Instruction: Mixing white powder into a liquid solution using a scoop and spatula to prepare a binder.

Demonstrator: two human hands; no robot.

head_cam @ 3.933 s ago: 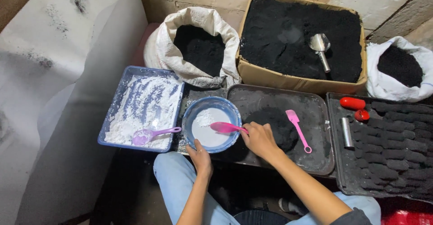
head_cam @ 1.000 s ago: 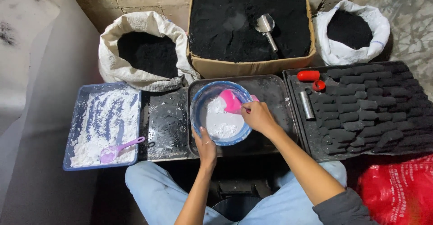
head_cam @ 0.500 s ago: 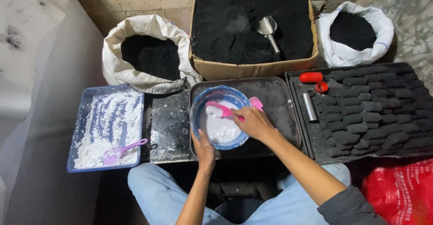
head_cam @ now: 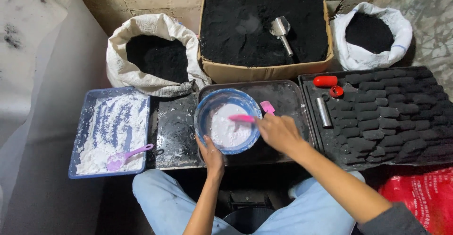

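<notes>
The blue bowl (head_cam: 228,121) with white powder sits on a black tray (head_cam: 179,126) in front of the cardboard box (head_cam: 264,70) of black powder. The left hand (head_cam: 212,155) grips the bowl's near rim, fingers closed on it. The right hand (head_cam: 278,132), just right of the bowl, is clamped on a pink spatula (head_cam: 241,118) whose blade reaches over the powder. A second pink spatula (head_cam: 267,107) lies by the bowl's far right edge. Left of the bowl, a blue tray (head_cam: 78,136) holds white powder and a purple spoon (head_cam: 127,154).
</notes>
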